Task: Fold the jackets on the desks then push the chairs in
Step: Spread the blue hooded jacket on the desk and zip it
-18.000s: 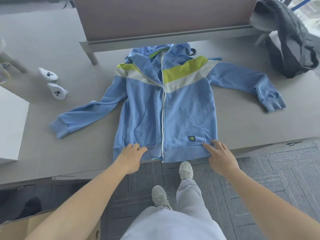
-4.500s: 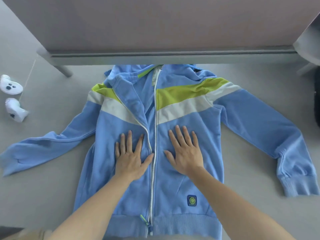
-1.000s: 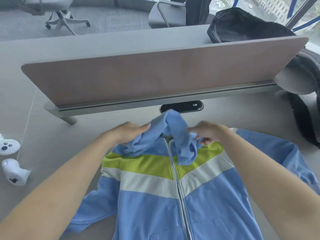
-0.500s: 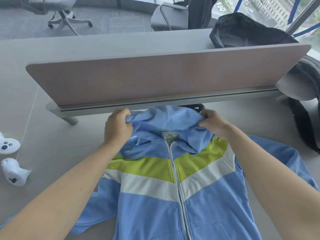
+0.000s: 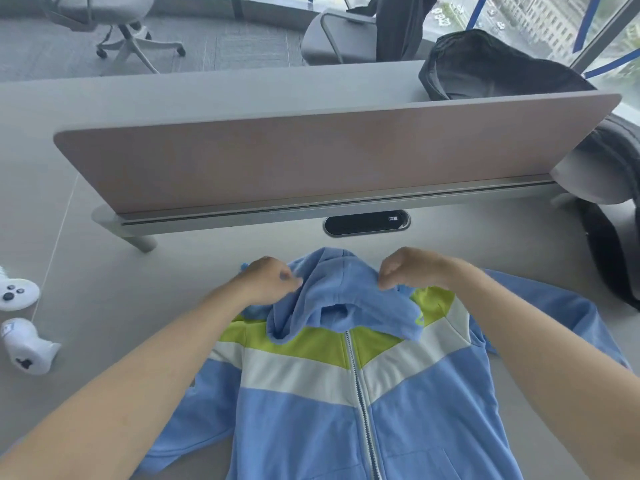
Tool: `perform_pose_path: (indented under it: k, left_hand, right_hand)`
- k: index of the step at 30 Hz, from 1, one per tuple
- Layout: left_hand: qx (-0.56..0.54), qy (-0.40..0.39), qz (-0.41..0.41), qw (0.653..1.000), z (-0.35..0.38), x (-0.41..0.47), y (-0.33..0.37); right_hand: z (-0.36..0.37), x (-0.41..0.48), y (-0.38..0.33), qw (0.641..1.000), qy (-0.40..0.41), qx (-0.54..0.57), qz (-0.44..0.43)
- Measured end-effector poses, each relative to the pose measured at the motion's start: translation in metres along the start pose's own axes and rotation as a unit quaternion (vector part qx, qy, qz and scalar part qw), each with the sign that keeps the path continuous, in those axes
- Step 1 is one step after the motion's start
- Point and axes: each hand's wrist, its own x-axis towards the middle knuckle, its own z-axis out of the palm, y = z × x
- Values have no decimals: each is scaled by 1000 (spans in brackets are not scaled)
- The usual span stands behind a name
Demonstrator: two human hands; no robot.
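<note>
Hood (image 5: 343, 299) cloth fills each grip, left hand (image 5: 268, 284) and right hand (image 5: 408, 268) pinching its sides. Nearer than the grip, the jacket (image 5: 346, 410) lies zipped on the worktop (image 5: 138, 289). Beyond the grip stands a divider (image 5: 311, 161), with controllers (image 5: 17, 294) well to its left.

Jacket (image 5: 363, 403) on desk (image 5: 145, 292), before divider (image 5: 311, 157).

Open grey desk top (image 5: 145, 285) lies left of the left hand (image 5: 268, 282), as far as a white plastic controller (image 5: 17, 294) and a second one (image 5: 27, 346). Ahead of both hands is a narrow bare strip, then a long brown upright divider panel (image 5: 311, 157) blocks reach. Right of the right hand (image 5: 410, 268) lies the sleeve of the blue zip hoodie (image 5: 346, 427), then a dark grey fabric heap (image 5: 609, 265) at the divider's end.
</note>
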Motion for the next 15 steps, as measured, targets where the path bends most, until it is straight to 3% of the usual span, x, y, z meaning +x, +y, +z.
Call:
perform_pose_path:
  k: [4, 8, 10, 12, 13, 15]
  left_hand:
    - [57, 3, 47, 997, 28, -2, 1]
    - [215, 32, 61, 974, 57, -10, 6]
    - [283, 37, 86, 955, 65, -13, 9]
    - [327, 69, 95, 938, 57, -13, 15]
    - [306, 107, 91, 942, 48, -11, 18]
    - [116, 234, 94, 961, 20, -6, 20]
  right_hand:
    - [30, 0, -7, 996, 16, -89, 1]
    - [48, 8, -3, 981, 41, -183, -47]
    - [40, 9, -5, 987, 42, -143, -52]
    - [20, 11, -8, 990, 113, -64, -54]
    - [9, 10, -8, 983, 173, -23, -63]
    - [-11, 2, -12, 945, 305, 60, -104]
